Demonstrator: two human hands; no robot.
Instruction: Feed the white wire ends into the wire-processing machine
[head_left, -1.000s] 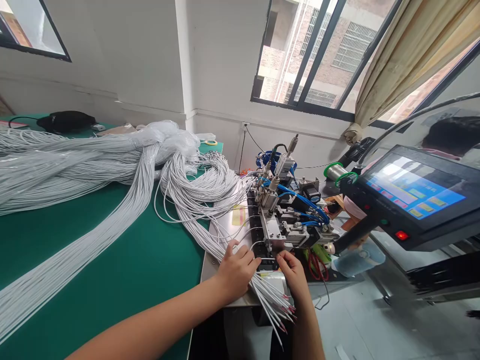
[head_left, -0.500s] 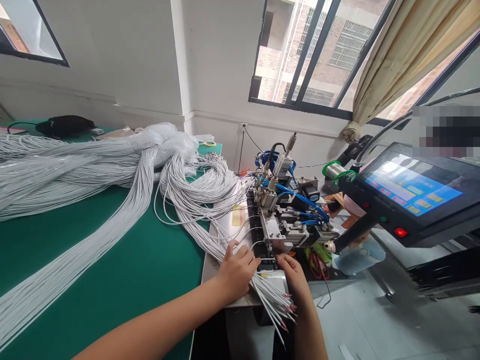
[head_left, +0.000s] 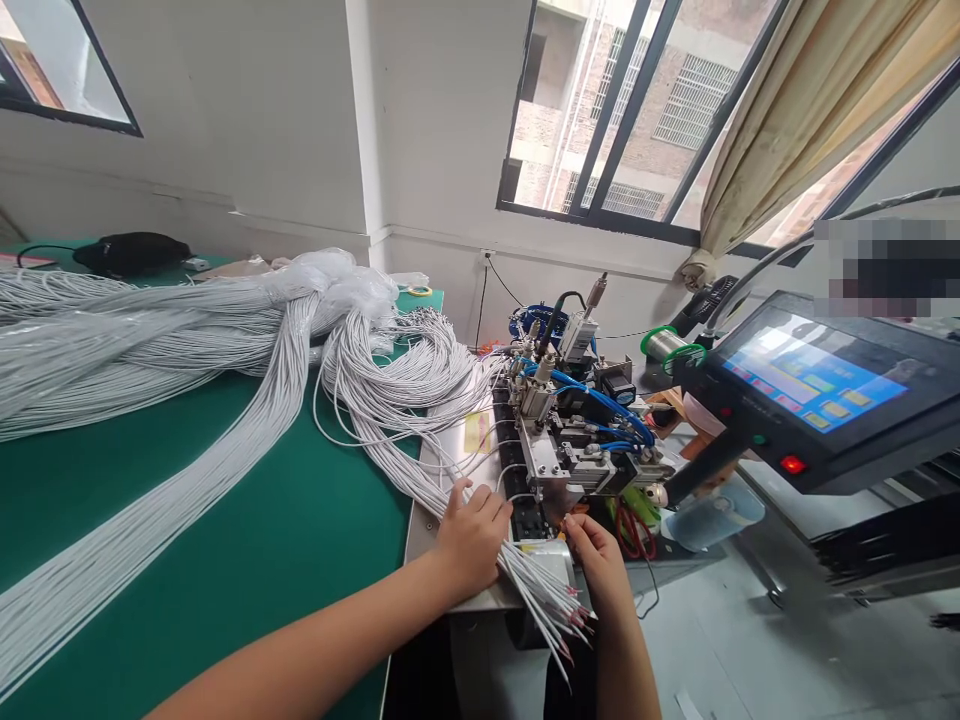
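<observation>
My left hand (head_left: 471,535) rests on a steel plate (head_left: 431,500), fingers curled over a bundle of thin white wires (head_left: 375,420) that runs under it and fans out past the bench edge with red tips (head_left: 562,615). My right hand (head_left: 596,550) is closed in a pinch on a wire end just in front of a small machine (head_left: 570,440) with blue air hoses and metal clamps. Both hands sit close together at the machine's near end.
Long white wire bundles (head_left: 135,330) lie across the green table mat (head_left: 247,540). A touchscreen control box (head_left: 817,385) stands on an arm at the right. A solder spool (head_left: 664,345), red-handled scissors (head_left: 634,530) and a window are behind and beside the machine.
My right hand has drawn back slightly toward me from the machine. The left hand has stayed on the wires. The view shifted a little.
</observation>
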